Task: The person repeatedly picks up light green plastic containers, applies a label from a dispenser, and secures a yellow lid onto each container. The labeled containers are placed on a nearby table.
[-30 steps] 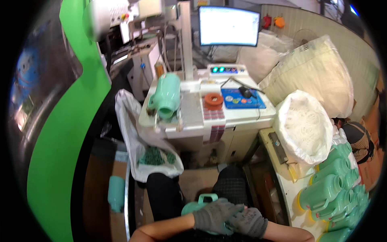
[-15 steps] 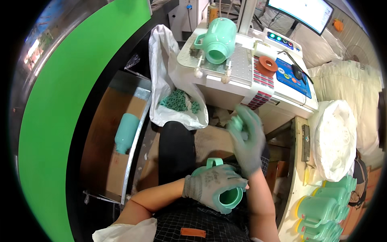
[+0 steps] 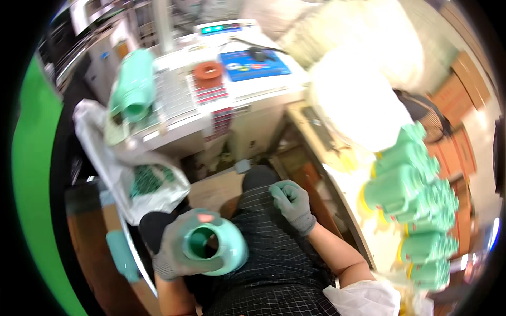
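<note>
A mint-green plastic jug shell (image 3: 235, 247) rests on my lap with its round open mouth facing up toward me. My left hand (image 3: 179, 247), in a grey glove, is wrapped around its left side and rim. To the right of it, above my right thigh, my gloved right hand (image 3: 293, 206) is closed with the fingers curled in, apart from the jug shell. Whatever those fingers may hold is hidden. Another mint-green jug shell (image 3: 135, 84) lies on the perforated plate of the white machine, its mouth toward me.
Several mint-green jugs (image 3: 392, 189) with yellow ends lie along the bench at right. A white sack (image 3: 176, 197) holds green scraps (image 3: 149, 180). One green shell (image 3: 121, 255) lies in the brown tray at left. An orange-brown ring (image 3: 208, 72) sits on the white machine (image 3: 258, 97).
The view has swung right, bringing more of the right bench into sight. My right hand has come down toward my thigh and curled closed. My left hand still grips the jug shell, now turned mouth-up.
</note>
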